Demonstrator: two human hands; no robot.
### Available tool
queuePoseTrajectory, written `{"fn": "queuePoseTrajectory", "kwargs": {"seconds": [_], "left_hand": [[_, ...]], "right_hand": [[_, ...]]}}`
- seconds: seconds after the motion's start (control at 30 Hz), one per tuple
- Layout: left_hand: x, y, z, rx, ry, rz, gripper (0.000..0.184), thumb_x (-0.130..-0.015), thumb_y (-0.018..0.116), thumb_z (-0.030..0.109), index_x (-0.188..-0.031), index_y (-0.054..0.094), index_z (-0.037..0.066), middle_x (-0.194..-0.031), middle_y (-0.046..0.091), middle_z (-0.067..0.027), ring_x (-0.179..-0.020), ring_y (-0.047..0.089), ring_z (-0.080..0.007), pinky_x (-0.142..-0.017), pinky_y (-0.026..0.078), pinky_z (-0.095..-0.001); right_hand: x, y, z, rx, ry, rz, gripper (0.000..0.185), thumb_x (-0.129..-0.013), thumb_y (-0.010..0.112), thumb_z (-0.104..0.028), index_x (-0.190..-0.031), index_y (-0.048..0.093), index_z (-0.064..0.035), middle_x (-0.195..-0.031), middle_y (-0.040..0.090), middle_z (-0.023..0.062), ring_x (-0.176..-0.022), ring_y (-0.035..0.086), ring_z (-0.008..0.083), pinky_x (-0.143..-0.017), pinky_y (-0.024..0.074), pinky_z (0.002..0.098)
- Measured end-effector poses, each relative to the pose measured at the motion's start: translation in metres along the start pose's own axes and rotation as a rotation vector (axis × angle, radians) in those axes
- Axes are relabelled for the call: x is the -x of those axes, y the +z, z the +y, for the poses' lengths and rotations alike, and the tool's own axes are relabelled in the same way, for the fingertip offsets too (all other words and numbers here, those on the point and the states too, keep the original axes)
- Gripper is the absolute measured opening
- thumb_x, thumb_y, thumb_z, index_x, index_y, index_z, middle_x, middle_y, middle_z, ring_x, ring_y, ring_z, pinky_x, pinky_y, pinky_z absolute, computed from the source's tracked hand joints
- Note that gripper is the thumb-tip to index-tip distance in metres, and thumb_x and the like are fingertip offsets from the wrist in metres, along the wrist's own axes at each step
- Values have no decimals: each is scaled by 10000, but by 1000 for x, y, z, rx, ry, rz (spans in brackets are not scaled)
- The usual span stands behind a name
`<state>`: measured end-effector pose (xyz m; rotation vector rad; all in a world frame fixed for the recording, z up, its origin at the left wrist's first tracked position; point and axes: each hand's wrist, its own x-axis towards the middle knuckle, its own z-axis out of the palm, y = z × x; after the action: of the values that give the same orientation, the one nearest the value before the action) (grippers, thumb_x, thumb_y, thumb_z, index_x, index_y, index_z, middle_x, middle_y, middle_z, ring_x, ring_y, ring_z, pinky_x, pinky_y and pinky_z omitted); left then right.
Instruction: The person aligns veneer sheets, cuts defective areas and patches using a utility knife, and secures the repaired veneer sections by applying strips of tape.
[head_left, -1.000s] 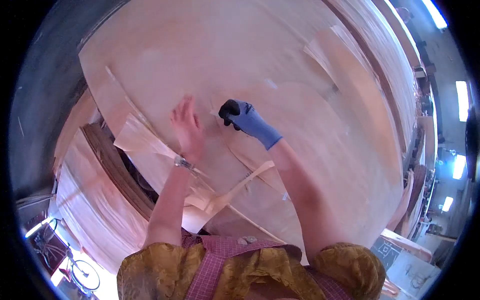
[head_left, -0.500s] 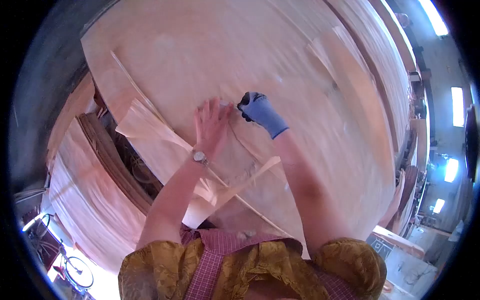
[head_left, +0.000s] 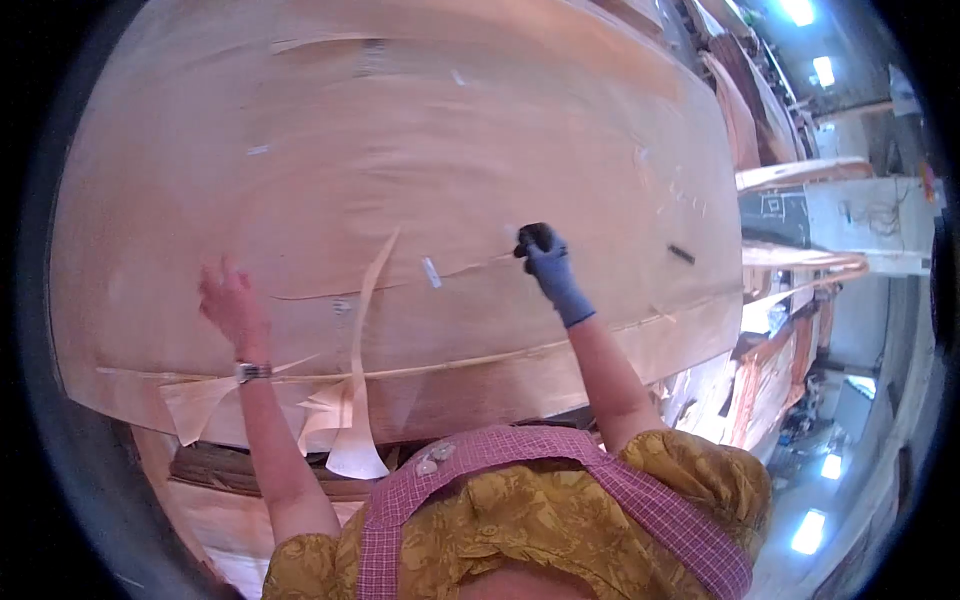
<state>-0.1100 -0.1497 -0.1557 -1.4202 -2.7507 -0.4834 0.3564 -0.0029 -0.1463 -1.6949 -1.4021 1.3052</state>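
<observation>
A broad, pale wood veneer sheet [head_left: 450,150] spreads in front of me. My left hand [head_left: 235,308], bare and with a watch [head_left: 253,372] on the wrist, is over its left part, fingers apart and holding nothing. My right hand [head_left: 550,262], in a blue glove with black fingertips, is curled closed near a long crack in the sheet; whatever it holds is hidden. Between the hands, a small white tape piece [head_left: 431,272] lies across the crack. A curved veneer strip [head_left: 360,350] lies to the left of it.
A long thin strip [head_left: 450,362] runs along the near edge, with torn veneer scraps [head_left: 195,405] at the left. On the sheet's right part is a small dark bar [head_left: 681,254]. More veneer stacks [head_left: 765,100] stand beyond the right edge.
The view has turned towards the right side of the sheet. My hands have moved far apart; half a second ago they were close together at the crack, the left one pressed flat.
</observation>
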Motion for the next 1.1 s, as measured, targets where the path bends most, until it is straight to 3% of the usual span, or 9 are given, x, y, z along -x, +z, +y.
{"fn": "queuePoseTrajectory", "kwargs": {"seconds": [0.07,0.1,0.23,0.37,0.5,0.6,0.77,0.9,1.1], "left_hand": [[25,14,78,337,363,223,465,-900,545,192,-1345,529,56,-1199,594,-164,-1147,522,-355,-1006,365,-502],[45,35,117,418,328,-54,485,-870,527,135,-1346,526,39,-1216,585,-170,-1147,511,-354,-1003,349,-497],[123,43,292,313,754,-137,551,-864,567,165,-1405,495,88,-1360,531,-101,-1254,474,-316,-1051,332,-487],[150,83,362,269,951,-146,527,-861,603,203,-1374,541,97,-1399,545,-28,-1317,452,-288,-1094,312,-492],[171,104,377,194,929,-142,476,-848,631,219,-1305,595,90,-1375,567,-55,-1286,480,-286,-1076,324,-495],[162,100,379,172,940,-157,450,-847,633,226,-1274,612,86,-1364,569,-76,-1274,488,-294,-1068,328,-492],[150,64,419,63,746,-474,442,-852,622,221,-1274,605,91,-1346,571,-92,-1275,483,-316,-1068,330,-503],[167,91,423,125,748,-210,468,-863,622,237,-1307,578,98,-1386,542,-98,-1298,466,-321,-1084,336,-490],[157,81,412,179,706,-363,542,-876,621,228,-1390,502,100,-1448,486,-124,-1340,427,-334,-1108,330,-481]], "right_hand": [[3,-40,12,-72,30,-20,163,-985,583,-191,-1055,597,-45,-796,665,68,-631,616,98,-463,430,216],[7,-50,10,-66,64,-17,172,-987,576,-191,-1067,591,-38,-800,665,73,-626,612,97,-466,435,219],[12,-67,35,-98,150,-20,198,-988,560,-186,-1098,566,-22,-809,666,82,-649,622,131,-491,477,272],[-5,-58,80,56,-65,91,184,-969,562,-160,-1102,549,-33,-899,688,118,-668,621,193,-561,510,321],[-19,-75,76,610,-220,-58,254,-930,562,-165,-1135,507,-25,-950,681,262,-838,680,420,-743,527,507],[-29,-106,31,1005,-199,-220,290,-936,538,-187,-1170,477,-27,-931,689,256,-854,685,421,-739,526,518],[-82,-194,50,799,-55,27,395,-910,597,-293,-1183,482,-33,-1014,689,237,-957,671,408,-825,520,488],[-72,-239,54,828,107,77,471,-869,664,-378,-1163,522,-37,-1087,685,201,-1020,657,384,-883,508,459],[-60,-352,128,1050,-129,494,384,-901,605,-308,-1212,548,-91,-1122,648,161,-1053,620,341,-886,489,504]]}}
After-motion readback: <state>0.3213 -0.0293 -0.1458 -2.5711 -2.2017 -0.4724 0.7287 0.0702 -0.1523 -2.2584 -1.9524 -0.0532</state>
